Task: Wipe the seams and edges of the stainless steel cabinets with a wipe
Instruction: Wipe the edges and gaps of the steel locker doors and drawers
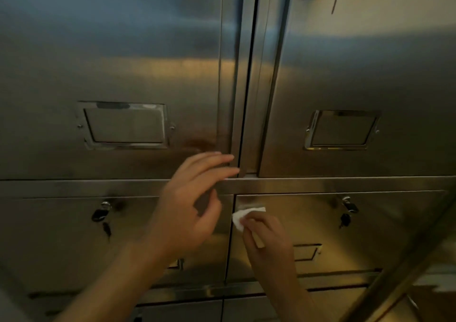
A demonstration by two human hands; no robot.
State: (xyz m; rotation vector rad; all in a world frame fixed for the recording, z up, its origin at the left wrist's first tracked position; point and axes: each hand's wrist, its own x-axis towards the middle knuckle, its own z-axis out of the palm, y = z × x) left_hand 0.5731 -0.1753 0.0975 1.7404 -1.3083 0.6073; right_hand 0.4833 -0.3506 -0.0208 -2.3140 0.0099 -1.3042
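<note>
A stainless steel cabinet (123, 62) fills the view, with two tall upper doors and smaller lower doors. My right hand (266, 242) grips a small white wipe (243, 216) and holds it against the vertical seam (230, 235) between the two lower doors, just under the horizontal rail (320, 183). My left hand (192, 198) is raised in front of the rail, fingers spread and relaxed, holding nothing, its fingertips near the foot of the upper vertical seam (248, 87).
Label holders (125, 125) (341, 130) sit on the upper doors. Locks with hanging keys (102, 214) (348, 208) are on the lower doors. More drawers lie below. A metal edge (407, 260) slants across the lower right corner.
</note>
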